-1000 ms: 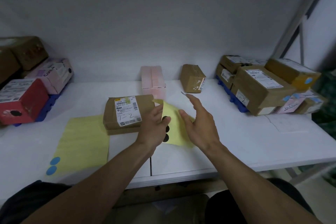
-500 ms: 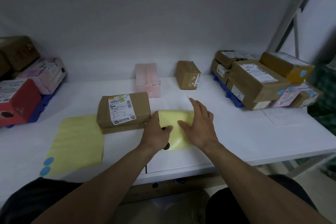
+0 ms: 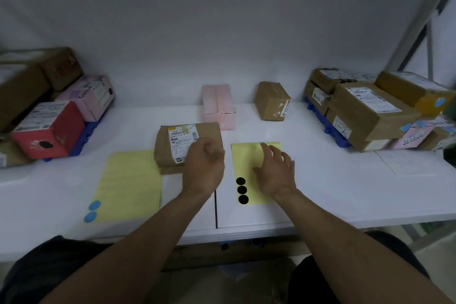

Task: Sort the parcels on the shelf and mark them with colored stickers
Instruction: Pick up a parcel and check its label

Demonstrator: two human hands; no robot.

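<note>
We judge the black-dotted stack [image 3: 49, 126] and blue-dotted stack [image 3: 370, 111] done, pink box [image 3: 217, 103] and rear parcel [image 3: 270, 100] unmarked; our left hand [image 3: 203, 163] curls its fingers over the middle parcel [image 3: 164, 153], grasping we cannot tell what; our right hand [image 3: 275, 168] lies flat on the black-sticker sheet [image 3: 243, 158].

Person, head-camera view.
- Forearms [image 3: 148, 242]: two, bare from wrist to lower frame edge.
- Left hand [image 3: 203, 168], right hand [image 3: 275, 170]: bare; fingers [image 3: 267, 149] uncovered.
- Garment [image 3: 37, 266]: dark, near-black, plain; shows lower left and lower right; type unclear.
</note>
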